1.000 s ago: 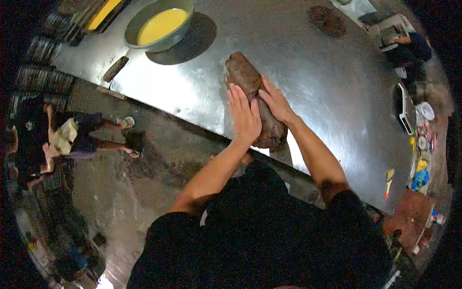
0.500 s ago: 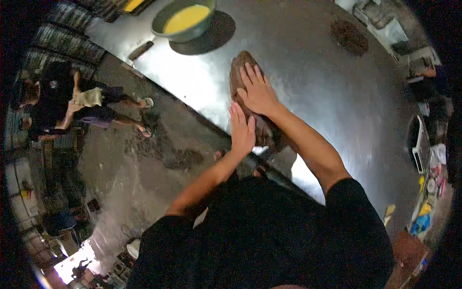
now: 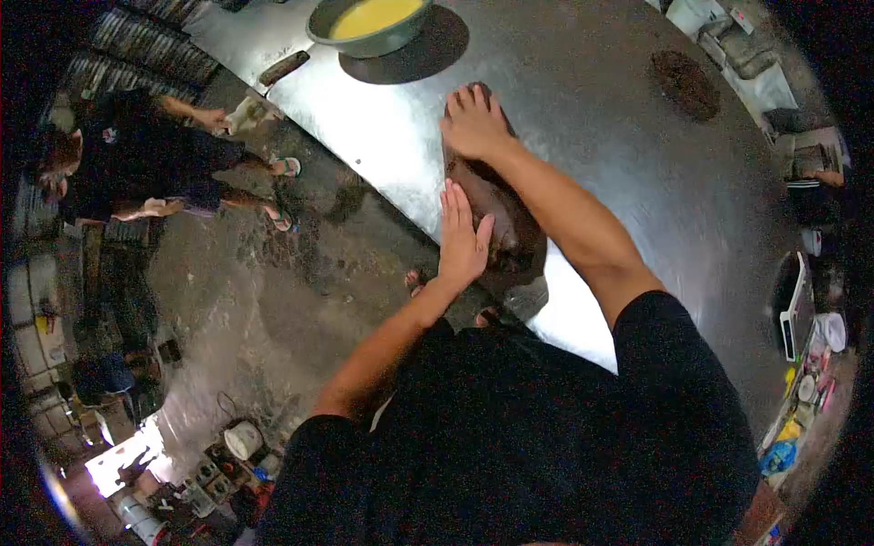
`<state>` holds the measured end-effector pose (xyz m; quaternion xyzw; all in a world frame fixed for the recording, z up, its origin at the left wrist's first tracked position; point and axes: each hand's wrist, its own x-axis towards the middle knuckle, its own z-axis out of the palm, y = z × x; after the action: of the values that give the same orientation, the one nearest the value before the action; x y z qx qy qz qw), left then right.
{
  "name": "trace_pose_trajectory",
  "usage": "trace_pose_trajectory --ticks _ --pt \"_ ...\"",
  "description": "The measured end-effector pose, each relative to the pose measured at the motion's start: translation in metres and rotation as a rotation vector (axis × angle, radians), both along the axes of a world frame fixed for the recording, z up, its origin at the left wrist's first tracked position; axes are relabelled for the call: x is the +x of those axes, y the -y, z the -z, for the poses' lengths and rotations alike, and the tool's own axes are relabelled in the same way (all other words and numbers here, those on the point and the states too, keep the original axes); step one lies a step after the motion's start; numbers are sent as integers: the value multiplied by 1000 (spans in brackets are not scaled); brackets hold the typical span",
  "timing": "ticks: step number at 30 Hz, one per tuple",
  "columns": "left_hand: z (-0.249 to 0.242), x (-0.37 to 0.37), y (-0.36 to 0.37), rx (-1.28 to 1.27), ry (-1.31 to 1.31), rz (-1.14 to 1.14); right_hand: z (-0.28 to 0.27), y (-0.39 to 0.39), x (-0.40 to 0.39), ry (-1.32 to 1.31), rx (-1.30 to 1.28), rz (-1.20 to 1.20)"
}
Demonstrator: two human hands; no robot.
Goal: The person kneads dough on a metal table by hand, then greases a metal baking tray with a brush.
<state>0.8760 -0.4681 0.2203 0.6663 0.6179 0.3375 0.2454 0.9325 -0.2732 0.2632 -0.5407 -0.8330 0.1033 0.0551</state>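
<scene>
A long, dark brown lump of dough [image 3: 496, 205] lies on the shiny metal tabletop [image 3: 601, 100], close to the edge in front of me. My right hand [image 3: 478, 127] is over its far end, the fingers bent down around it and the thumb hidden. Along the near left side of the dough rests my left hand [image 3: 462, 241], fingers stretched out and the thumb apart on top. The near end of the dough looks uneven and folded.
A grey-green bowl of yellow contents [image 3: 373, 32] stands at the far left of the table, near a dark brown bar-shaped object [image 3: 284, 68]. A dark crumbly patch [image 3: 685, 84] lies far right. Another person [image 3: 150, 155] stands left of the table. A white-edged device [image 3: 794, 305] is at right.
My right hand has slid away from me to the dough's far end, its fingers now curling over it. My left hand stays beside the dough. The other person's arm has swung outward.
</scene>
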Motion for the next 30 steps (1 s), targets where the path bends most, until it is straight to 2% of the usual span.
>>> trace_pose_trajectory --ticks 1,3,5,7,8,11,13,15,16,17,19,22,23,24,25,27,28,29,30 --pt "4 0 1 20 -1 9 0 6 1 0 2 1" --pt "5 2 0 81 -21 10 13 15 6 -104 199 -2" --pt "5 5 0 -13 -24 -22 14 5 6 -123 201 -15" --pt "12 3 7 33 -35 20 1 -1 3 -73 -28 -1" --pt "13 -1 0 105 -41 37 1 8 7 -197 239 58" --pt "2 2 -1 2 -61 -18 32 19 11 -107 282 44" --pt "-3 -4 -1 61 -15 -9 21 14 24 -88 210 50" --pt "-31 -26 -19 -310 27 39 1 -1 49 -646 56 63" --pt "-38 -33 -31 -120 12 -55 6 22 54 -393 295 153" --pt "-27 -21 -45 162 57 -287 23 33 55 -387 284 158" --pt "-13 6 -58 100 -158 -61 49 46 59 -505 55 133" --pt "-30 1 -59 33 -265 -53 3 54 95 -557 -17 253" --pt "-33 -1 -59 18 -312 -70 16 68 89 -536 -106 260" --pt "-13 7 -58 -30 -134 -68 28 80 83 -510 -194 266" --pt "-7 12 -50 -57 -138 -55 51 95 90 -603 -92 197" --pt "-23 8 -61 -62 -345 8 43 89 103 -746 -286 189" --pt "-39 -2 -64 -167 -421 45 44 91 103 -761 -282 181" --pt "-27 -4 -63 -156 -437 38 49 94 106 -762 -145 239" --pt "1 -6 -63 -66 -257 -19 49 92 105 -758 -4 301"
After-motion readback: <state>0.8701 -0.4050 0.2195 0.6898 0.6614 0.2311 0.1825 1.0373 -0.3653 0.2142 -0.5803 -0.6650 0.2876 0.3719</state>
